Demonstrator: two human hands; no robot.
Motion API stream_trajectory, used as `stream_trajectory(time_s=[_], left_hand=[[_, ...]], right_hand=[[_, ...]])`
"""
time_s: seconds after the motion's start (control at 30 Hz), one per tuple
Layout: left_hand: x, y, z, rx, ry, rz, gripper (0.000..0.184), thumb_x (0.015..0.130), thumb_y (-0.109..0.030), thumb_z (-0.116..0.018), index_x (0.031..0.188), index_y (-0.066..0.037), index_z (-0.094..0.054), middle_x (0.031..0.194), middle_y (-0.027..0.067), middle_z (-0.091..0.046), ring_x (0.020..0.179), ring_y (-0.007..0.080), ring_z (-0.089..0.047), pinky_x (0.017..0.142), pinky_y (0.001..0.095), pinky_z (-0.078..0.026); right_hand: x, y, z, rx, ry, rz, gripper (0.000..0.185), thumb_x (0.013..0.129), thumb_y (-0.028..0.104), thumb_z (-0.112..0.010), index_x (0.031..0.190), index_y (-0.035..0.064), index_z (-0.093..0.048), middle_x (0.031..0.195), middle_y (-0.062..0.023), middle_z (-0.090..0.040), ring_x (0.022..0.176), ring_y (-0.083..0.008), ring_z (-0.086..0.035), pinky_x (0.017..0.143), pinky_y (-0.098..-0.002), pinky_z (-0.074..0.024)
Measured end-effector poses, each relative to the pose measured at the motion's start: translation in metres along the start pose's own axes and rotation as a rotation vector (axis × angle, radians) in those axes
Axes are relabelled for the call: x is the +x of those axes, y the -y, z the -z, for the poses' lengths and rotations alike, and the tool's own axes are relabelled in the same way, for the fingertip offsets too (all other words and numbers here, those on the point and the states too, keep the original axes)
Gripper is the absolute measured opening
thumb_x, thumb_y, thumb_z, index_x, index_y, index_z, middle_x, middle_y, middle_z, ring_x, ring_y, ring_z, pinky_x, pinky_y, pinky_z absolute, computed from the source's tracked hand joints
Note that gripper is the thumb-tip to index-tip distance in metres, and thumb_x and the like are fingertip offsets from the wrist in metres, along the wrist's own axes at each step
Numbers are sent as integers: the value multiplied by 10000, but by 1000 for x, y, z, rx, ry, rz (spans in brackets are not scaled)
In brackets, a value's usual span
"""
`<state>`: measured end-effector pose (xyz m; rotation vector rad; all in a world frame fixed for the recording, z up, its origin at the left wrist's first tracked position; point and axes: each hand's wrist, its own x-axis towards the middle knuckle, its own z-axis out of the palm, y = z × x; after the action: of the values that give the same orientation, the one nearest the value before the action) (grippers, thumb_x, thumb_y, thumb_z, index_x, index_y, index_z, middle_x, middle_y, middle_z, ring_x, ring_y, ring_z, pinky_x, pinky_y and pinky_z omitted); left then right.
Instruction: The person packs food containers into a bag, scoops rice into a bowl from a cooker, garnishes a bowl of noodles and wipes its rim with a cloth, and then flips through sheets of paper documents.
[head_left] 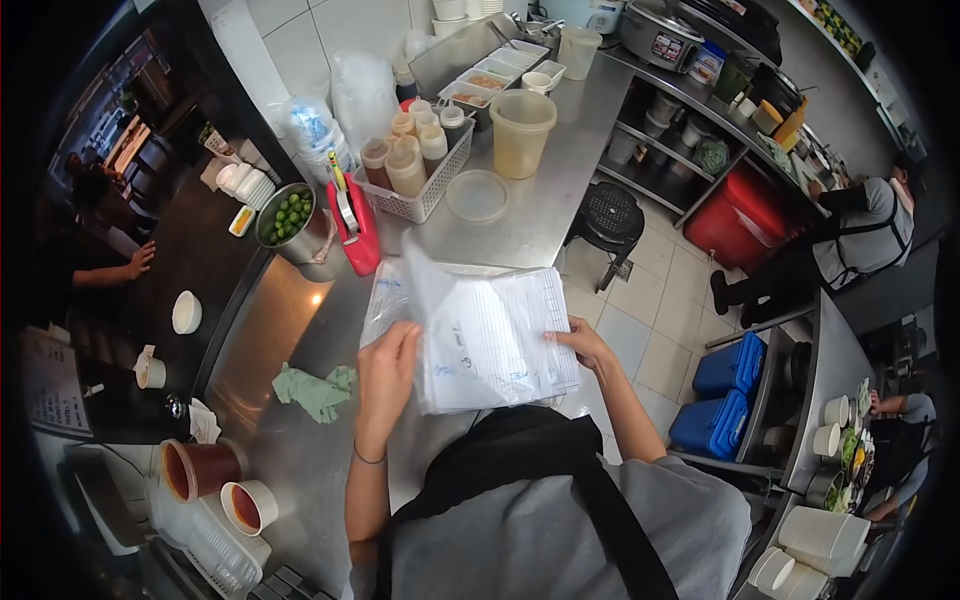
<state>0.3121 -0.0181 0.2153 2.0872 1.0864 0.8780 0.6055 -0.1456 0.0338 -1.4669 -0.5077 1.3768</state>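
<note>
In front of my body is a stack of white lined paper sheets (510, 320) with blue handwriting showing in places. A translucent, crinkled sheet (428, 285) rises in a curl over the stack's left side. My left hand (392, 365) is closed, pinching the left edge of this translucent sheet. On the right edge of the paper stack, my right hand (585, 345) grips with the thumb on top and the fingers underneath. Another clear wrapped sheet (385, 300) shows behind the stack on the left.
Left of the papers lie a green cloth (315, 391) and a red tape dispenser (352, 225). Behind stand a metal pot of limes (290, 222), a basket of sauce bottles (428, 205), a round lid (477, 196) and a plastic tub (523, 135). A co-worker (865, 235) stands at right.
</note>
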Motion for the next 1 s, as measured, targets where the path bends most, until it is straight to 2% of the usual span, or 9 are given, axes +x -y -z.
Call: stream_trajectory(time_s=[0.07,0.2,0.4,0.57,0.73,0.8,0.87,0.93,1.0], left_hand=[[8,-30,0,94,18,-273,107,859,-70,-557,807,21,-581,694,171,-602,559,260,-596,518,313,-442],[10,-70,21,82,-25,-407,88,864,-54,-544,832,19,-581,691,136,-611,556,224,-601,518,311,-445],[5,-40,79,-339,-339,30,182,947,-122,-450,836,-13,-544,666,27,-579,571,73,-530,527,211,-422],[-48,134,116,-265,-474,185,201,957,-169,-435,866,-17,-529,653,10,-540,538,45,-487,471,183,-368],[-90,151,105,-72,-505,409,301,970,-278,-388,1018,-30,-551,730,-11,-544,520,18,-385,434,199,-275],[-89,141,93,-271,-550,407,442,974,-365,-333,1190,-27,-518,835,17,-555,658,56,-472,546,201,-372],[-93,195,71,-977,-798,514,522,971,-417,-303,1295,-33,-444,1091,67,-540,966,110,-502,788,239,-411],[-113,261,46,-103,-457,402,515,964,-410,-334,1296,-29,-433,1329,107,-414,1227,185,-375,999,305,-309],[-117,314,25,81,-343,371,507,962,-407,-342,1300,-41,-432,1366,118,-363,1249,203,-348,1014,340,-288]], right_hand=[[0,-5,3,196,32,-4,459,725,82,-729,1129,-29,-543,1039,-125,-618,930,-207,-612,831,-338,-500],[1,-13,5,329,23,25,488,729,79,-722,1154,-38,-512,1073,-143,-601,964,-218,-602,832,-349,-506],[-9,3,4,69,-132,45,488,698,87,-744,1104,-65,-519,1033,-176,-607,880,-249,-627,794,-372,-524],[-23,23,-6,-71,-146,41,513,683,57,-715,1122,-95,-498,1039,-194,-601,903,-259,-622,765,-373,-528],[-28,14,-9,39,-117,-33,496,720,81,-642,1151,-92,-466,1026,-199,-587,878,-271,-617,749,-374,-527],[-25,17,-11,0,-78,-40,490,731,88,-619,1158,-90,-457,1018,-200,-582,867,-277,-615,740,-371,-528],[-32,27,-18,23,-130,6,480,722,78,-610,1146,-88,-457,1015,-203,-575,862,-280,-610,724,-367,-527],[-33,36,-19,36,-127,69,421,726,75,-593,1096,-94,-482,939,-184,-596,768,-245,-624,655,-346,-534],[-35,43,-7,24,-119,92,373,727,76,-587,1048,-98,-509,848,-158,-612,659,-208,-625,577,-313,-532]])
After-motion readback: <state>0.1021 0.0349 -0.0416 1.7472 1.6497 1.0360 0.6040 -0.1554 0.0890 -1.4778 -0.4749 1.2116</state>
